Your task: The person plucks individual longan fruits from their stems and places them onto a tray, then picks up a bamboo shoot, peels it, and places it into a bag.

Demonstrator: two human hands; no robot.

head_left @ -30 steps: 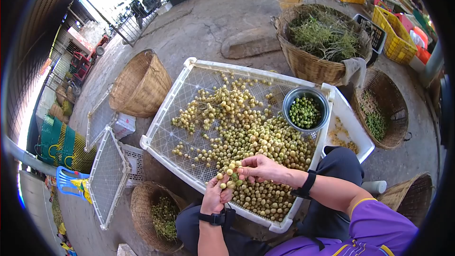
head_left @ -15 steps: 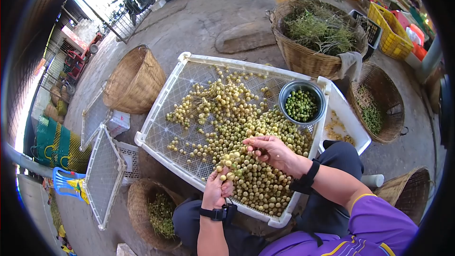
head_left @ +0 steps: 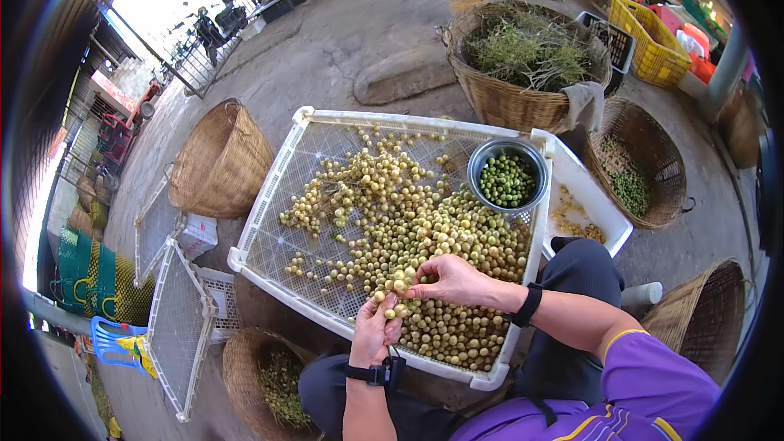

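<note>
My left hand (head_left: 376, 331) is closed round the lower end of a bunch of small round yellow fruits (head_left: 399, 282), above the near edge of a white mesh tray (head_left: 263, 255). Fingers pinched, my right hand (head_left: 454, 280) touches the right side of this bunch; its exact grip is partly hidden. Many loose yellow-green fruits (head_left: 457, 331) are heaped on the tray under both hands. Farther back lie fruits still in clusters (head_left: 359, 175). A metal bowl (head_left: 482, 151) of small green fruits sits in the tray's far right corner.
A white bin (head_left: 611, 220) stands right of the tray. Wicker baskets surround it: one with green stems (head_left: 490, 98), one with green fruits (head_left: 665, 147), one on its side (head_left: 220, 163), and one near my left knee (head_left: 241, 367). Mesh racks (head_left: 181, 322) lean at the left.
My right hand has moved left and slightly down, from above the heap to the bunch in my left hand. The left hand stays nearly in place. The view has shifted slightly.
</note>
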